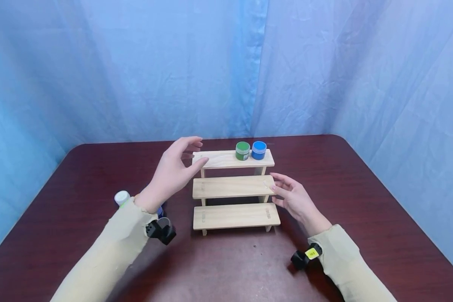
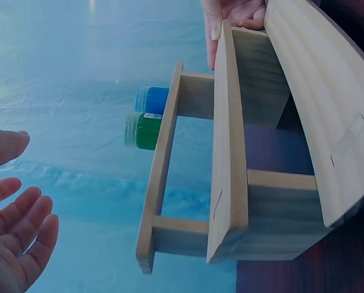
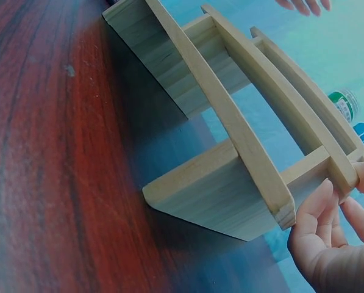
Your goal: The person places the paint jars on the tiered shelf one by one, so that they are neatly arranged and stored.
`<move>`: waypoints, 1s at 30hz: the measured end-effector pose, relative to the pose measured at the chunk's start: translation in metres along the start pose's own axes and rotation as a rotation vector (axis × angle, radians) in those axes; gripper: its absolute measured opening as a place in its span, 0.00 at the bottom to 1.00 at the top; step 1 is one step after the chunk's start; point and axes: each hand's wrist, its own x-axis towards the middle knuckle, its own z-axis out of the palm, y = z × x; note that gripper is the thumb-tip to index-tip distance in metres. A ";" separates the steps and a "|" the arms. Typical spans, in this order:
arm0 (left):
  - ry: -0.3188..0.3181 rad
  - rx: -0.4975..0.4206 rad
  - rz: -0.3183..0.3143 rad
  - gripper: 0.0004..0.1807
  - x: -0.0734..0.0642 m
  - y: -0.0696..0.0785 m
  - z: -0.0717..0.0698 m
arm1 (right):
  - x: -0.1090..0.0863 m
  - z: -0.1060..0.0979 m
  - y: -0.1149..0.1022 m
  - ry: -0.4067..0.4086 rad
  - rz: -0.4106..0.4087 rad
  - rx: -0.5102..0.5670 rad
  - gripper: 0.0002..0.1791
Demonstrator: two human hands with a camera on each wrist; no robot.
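- Left hand (image 1: 175, 165), fingers loosely parted, holding nothing, hovers beside a wooden stand (image 1: 232, 215) on the tabletop (image 1: 226, 268).
- Right hand (image 1: 295, 200) pinches the stand's middle step (image 1: 230, 187).
- Green jar (image 1: 243, 151), blue jar (image 1: 259, 150) sit up top.

At lower left of the head view, a cream left sleeve (image 1: 105, 251) is worn, matched at lower right by a right sleeve (image 1: 352, 264). A black left camera (image 1: 161, 230) and right camera (image 1: 300, 260) are worn, the latter marked with a yellow label (image 1: 311, 253).
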 end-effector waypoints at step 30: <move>0.175 0.116 -0.142 0.22 -0.072 -0.048 -0.067 | -0.004 -0.001 0.000 -0.010 -0.010 -0.021 0.30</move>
